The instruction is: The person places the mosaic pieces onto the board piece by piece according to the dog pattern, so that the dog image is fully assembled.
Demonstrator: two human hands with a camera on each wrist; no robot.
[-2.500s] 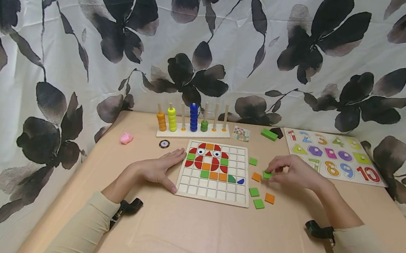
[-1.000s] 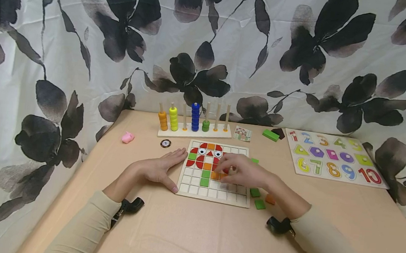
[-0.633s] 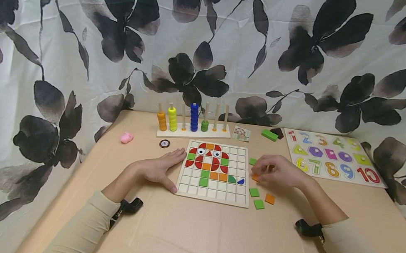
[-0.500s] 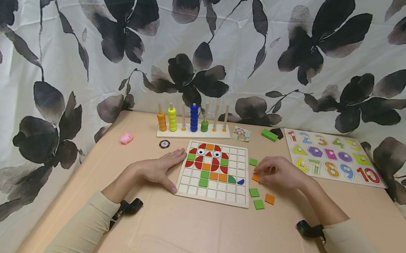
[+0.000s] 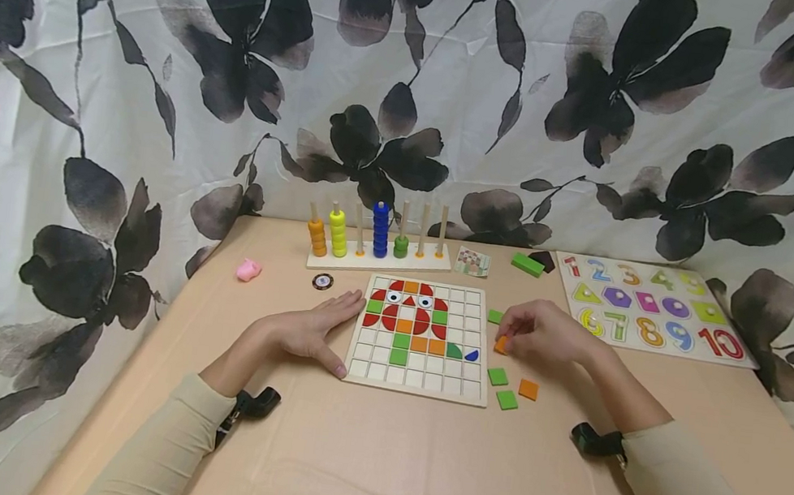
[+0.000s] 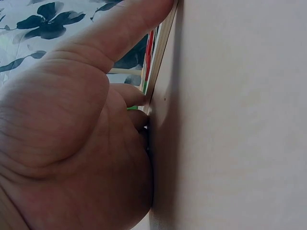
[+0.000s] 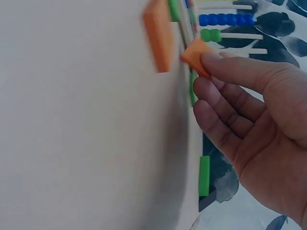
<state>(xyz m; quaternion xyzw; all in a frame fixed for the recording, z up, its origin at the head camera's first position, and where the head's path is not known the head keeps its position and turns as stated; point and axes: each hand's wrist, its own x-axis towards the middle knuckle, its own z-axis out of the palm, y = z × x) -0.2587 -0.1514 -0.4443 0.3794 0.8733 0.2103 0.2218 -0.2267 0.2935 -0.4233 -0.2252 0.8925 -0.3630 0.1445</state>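
A square wooden grid board (image 5: 426, 379) lies mid-table, its upper left filled with red, green, orange and eye-patterned tiles, plus a green and a blue curved piece lower right. My left hand (image 5: 308, 330) rests at the board's left edge, fingers extended and thumb at the lower left corner. Beyond the right edge, my right hand (image 5: 550, 334) pinches an orange square tile (image 7: 196, 53) between thumb and index finger, as the right wrist view shows. Close by lie another orange tile (image 5: 528, 389) and several green tiles (image 5: 507, 400).
Behind the board stands a peg stand (image 5: 381, 260) with coloured rings; a small picture card (image 5: 472, 262) lies beside it. At the back right are a green block (image 5: 527, 264) and a number puzzle board (image 5: 655, 309). A pink toy (image 5: 248, 270) and a round token (image 5: 323, 281) lie left.
My right hand took a green tile to the board, where a green tile now sits below another, then returned right and picked up an orange tile. My left hand stayed put.
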